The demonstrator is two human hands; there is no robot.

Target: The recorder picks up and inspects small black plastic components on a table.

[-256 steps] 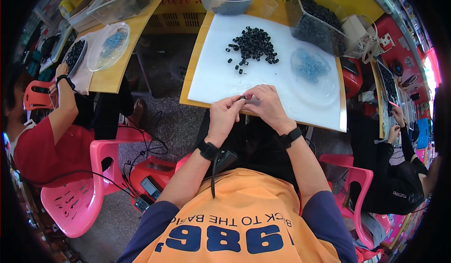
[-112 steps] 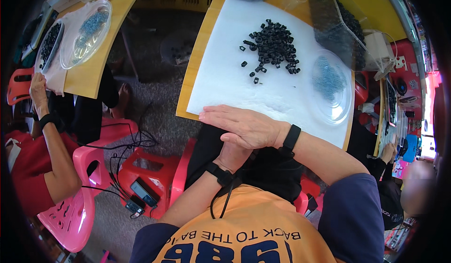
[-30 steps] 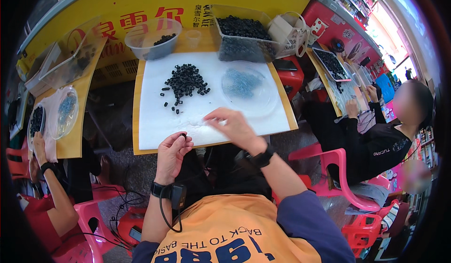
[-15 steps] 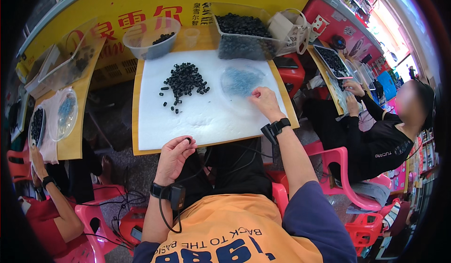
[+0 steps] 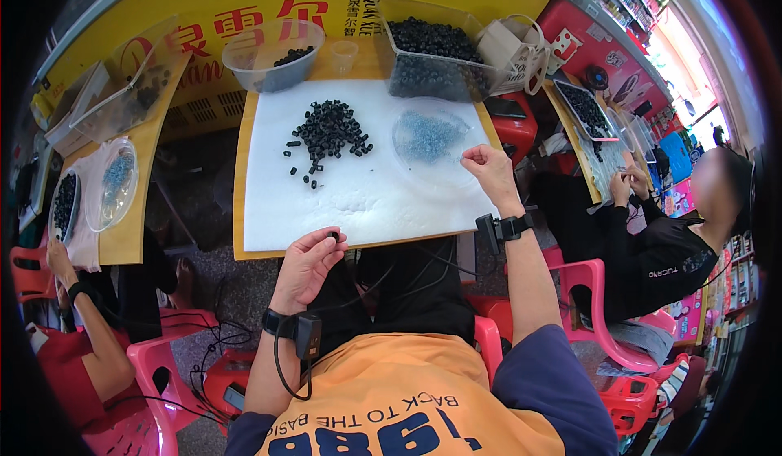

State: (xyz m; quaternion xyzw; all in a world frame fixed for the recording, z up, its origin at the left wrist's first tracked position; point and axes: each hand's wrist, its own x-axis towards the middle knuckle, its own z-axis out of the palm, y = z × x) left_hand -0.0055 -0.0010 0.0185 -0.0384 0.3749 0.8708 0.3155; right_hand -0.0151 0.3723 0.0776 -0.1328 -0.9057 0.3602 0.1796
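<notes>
My left hand (image 5: 309, 265), just off the near edge of the white work surface (image 5: 375, 199), pinches a small black cylindrical part (image 5: 334, 236) between thumb and fingertips. My right hand (image 5: 492, 177) is closed in a pinch beside the right rim of a round clear dish (image 5: 405, 161). Whatever sits in that pinch, if anything, is too small to make out. Many tiny pale blue pieces (image 5: 432, 136) lie in the dish. Left of it, a loose pile of small black parts (image 5: 331, 133) spreads over the white surface, with several strays at its near side.
Behind the work surface stand a clear tub (image 5: 273, 69), a small clear cup (image 5: 344, 55) and a large bin (image 5: 436, 77) of black parts. A white bag (image 5: 507, 53) is beside the bin. Co-workers sit at both sides; cables (image 5: 213, 358) hang low at left.
My right hand has moved right, away from the blue pieces to the dish's rim. My left hand keeps its black part with little movement. The right co-worker's hands have come together.
</notes>
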